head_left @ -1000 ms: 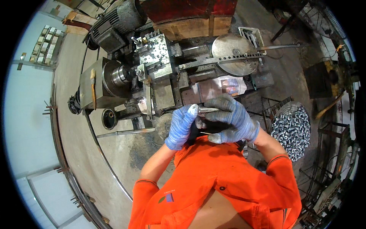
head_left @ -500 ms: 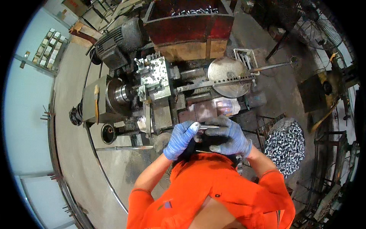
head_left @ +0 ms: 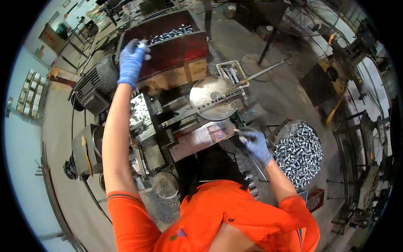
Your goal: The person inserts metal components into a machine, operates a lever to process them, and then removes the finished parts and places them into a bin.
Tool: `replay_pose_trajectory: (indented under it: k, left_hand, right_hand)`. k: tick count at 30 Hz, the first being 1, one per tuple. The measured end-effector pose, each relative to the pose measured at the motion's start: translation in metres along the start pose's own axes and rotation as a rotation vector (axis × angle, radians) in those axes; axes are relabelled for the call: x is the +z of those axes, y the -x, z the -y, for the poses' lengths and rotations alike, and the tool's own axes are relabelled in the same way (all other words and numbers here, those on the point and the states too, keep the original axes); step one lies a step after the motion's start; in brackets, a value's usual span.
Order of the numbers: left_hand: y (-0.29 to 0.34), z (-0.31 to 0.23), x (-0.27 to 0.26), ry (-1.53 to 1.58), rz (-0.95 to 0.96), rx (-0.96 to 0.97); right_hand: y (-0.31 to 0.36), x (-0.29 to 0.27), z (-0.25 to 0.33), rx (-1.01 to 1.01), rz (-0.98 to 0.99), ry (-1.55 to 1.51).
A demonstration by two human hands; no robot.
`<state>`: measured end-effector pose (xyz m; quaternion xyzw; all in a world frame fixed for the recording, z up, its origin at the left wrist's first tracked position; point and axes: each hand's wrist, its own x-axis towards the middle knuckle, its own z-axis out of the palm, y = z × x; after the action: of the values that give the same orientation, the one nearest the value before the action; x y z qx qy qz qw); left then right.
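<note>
My left hand (head_left: 131, 64), in a blue work glove with grey fingers, is stretched out over the near left wall of the red metal bin (head_left: 176, 49). A small shiny metal piece (head_left: 142, 43) shows at its closed fingertips. Inside the bin lie several short metal cylinders (head_left: 174, 34). My right hand (head_left: 257, 146), gloved alike, is low on the right, between the printed sheet (head_left: 201, 137) and a round heap of metal cylinders (head_left: 300, 153). Its fingers are drawn together; what they hold, if anything, is too small to make out. A thin rod (head_left: 257, 166) runs below that hand.
A lathe-like machine with a motor (head_left: 94, 86) and a brush (head_left: 87, 155) on its housing stands at left. Across the middle lies a round metal plate (head_left: 215, 98) under a long perforated bar (head_left: 180, 115). A white tray (head_left: 231, 71) sits behind it; a fan (head_left: 289, 19) stands far right.
My hands were together in front of me on a metal rod-like piece. Now the left has gone forward and left to the red bin, and the right slightly down and right. The view has turned.
</note>
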<state>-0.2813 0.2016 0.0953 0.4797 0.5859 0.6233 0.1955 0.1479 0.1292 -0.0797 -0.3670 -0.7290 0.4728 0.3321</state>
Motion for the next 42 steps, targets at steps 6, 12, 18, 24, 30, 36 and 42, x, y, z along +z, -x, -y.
replay_pose_trajectory:
  k: [6,12,18,24,30,36,42]
  left_hand:
    - [0.028,0.001,-0.011,-0.158,0.206,-0.121]
    - [0.125,-0.041,-0.045,-0.468,0.253,-0.114]
    - [0.198,-0.072,-0.088,-0.667,0.214,-0.097]
    - [0.236,-0.077,-0.101,-0.544,0.168,-0.248]
    - [0.263,-0.089,-0.111,-0.441,0.054,-0.385]
    - [0.289,-0.082,-0.132,-0.555,0.082,-0.317]
    - [0.287,-0.074,-0.128,-0.498,0.061,-0.333]
  right_hand:
    - [-0.050,-0.024,-0.094,0.167,-0.086,0.481]
    - [-0.092,-0.016,-0.129,0.139,-0.099,0.728]
    - [-0.072,-0.019,-0.107,0.168,-0.072,0.734]
    - [-0.064,-0.027,-0.092,0.141,-0.140,0.683]
    - [-0.007,-0.079,-0.108,0.163,-0.337,0.612]
    - [0.069,-0.185,-0.110,0.528,-0.713,0.174]
    - [0.096,-0.236,-0.162,0.772,-0.560,0.646]
